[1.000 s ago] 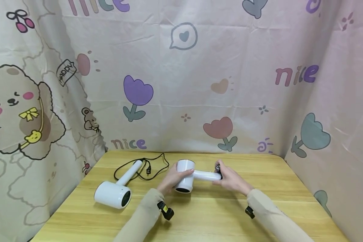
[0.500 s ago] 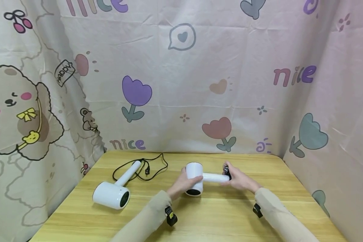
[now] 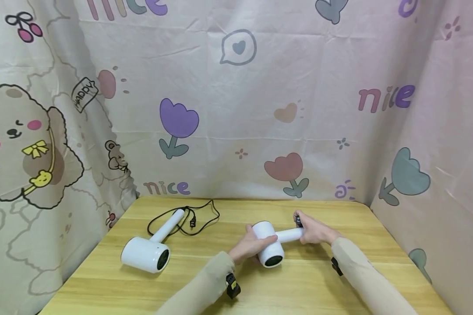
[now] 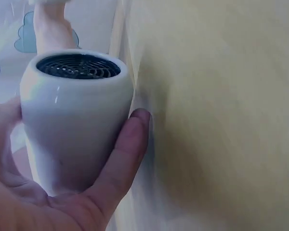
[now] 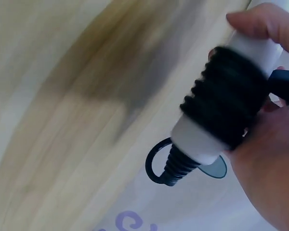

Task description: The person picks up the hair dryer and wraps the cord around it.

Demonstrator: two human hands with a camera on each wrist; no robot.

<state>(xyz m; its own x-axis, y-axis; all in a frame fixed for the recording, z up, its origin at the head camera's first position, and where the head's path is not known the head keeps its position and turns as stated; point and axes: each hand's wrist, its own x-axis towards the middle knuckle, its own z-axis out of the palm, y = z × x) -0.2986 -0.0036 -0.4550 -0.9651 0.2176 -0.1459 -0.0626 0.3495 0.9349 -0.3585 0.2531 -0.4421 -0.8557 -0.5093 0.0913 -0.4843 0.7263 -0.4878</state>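
Note:
My left hand (image 3: 249, 246) grips the barrel of a white hair dryer (image 3: 271, 253), thumb over its top. In the left wrist view, fingers and thumb wrap the barrel (image 4: 77, 120) below its dark round grille (image 4: 79, 66). My right hand (image 3: 314, 229) holds the end of the handle (image 3: 288, 235). Seen from the right wrist, a black cord (image 5: 226, 94) is wound in tight coils round that handle end. A black piece like the plug (image 5: 284, 85) sits by the palm. The dryer is held over the table, barrel tilted.
A second white hair dryer (image 3: 142, 253) lies on the wooden table (image 3: 319, 288) at the left. Its black cord spreads in loose loops behind it, with the plug (image 3: 192, 223) on the wood. A printed curtain (image 3: 236, 100) stands around the back and sides.
Both hands have carried the hair dryer to the right. Its barrel has also come nearer the front and turned, with the grille end now pointing toward the lower right.

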